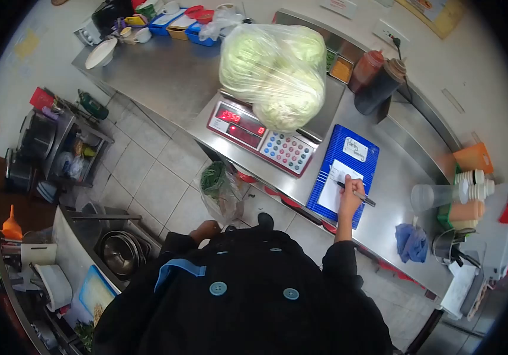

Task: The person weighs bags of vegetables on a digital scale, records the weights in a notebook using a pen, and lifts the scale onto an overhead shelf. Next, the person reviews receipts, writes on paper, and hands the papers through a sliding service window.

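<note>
My right hand (349, 200) is closed around a black pen (363, 200), resting on a small white sheet of paper (330, 197) with some writing. Under the paper lies a blue notebook (360, 171) with a handwritten white label on its cover. To its left is a digital scale (236, 129) with lit red digits that look like 2550. On the scale sits a clear plastic bag of pale green cabbage heads (275, 74). Low beside my body hangs my left hand (205, 231), small and dim in view; its fingers cannot be made out.
Two sauce bottles (378, 86) stand behind the notebook. Stacked cups (470, 189) and a blue cloth (411, 241) are at the counter's right. A bag of greens (218, 188) is on the tiled floor below the counter. Metal bowls (122, 253) sit to my left.
</note>
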